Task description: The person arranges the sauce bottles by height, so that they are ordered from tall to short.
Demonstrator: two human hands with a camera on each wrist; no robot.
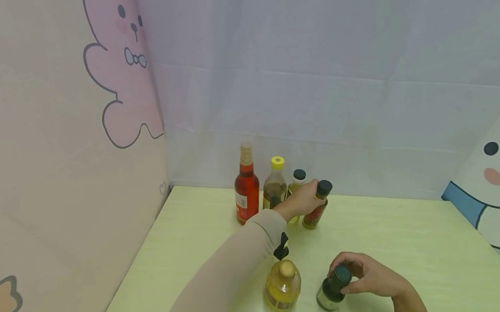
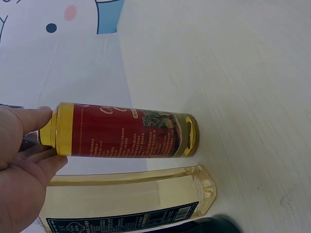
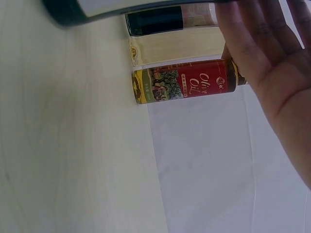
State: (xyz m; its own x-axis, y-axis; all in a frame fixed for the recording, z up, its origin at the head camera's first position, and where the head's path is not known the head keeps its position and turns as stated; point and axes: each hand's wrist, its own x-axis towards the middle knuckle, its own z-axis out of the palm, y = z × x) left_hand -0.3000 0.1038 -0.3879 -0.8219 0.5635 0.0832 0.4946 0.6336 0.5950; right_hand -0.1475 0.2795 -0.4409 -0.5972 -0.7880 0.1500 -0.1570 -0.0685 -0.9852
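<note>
Right, nearest us our right hand (image 1: 372,275) curls over the cap of a dark green bottle (image 1: 332,290) standing at five o'clock on the pale green table (image 1: 402,242), a yellow oil bottle (image 1: 282,285) just beside it at nine o'clock. Farther out at twelve, our left hand (image 1: 301,200) grips the neck of the red-labelled olive oil bottle (image 2: 126,130), tilted, black-capped, beside three upright bottles in a row. Behind, cartoon-printed cloth walls.

The red label (image 3: 187,86) on the olive oil bottle (image 3: 184,87) reads "Olive Oil".
</note>
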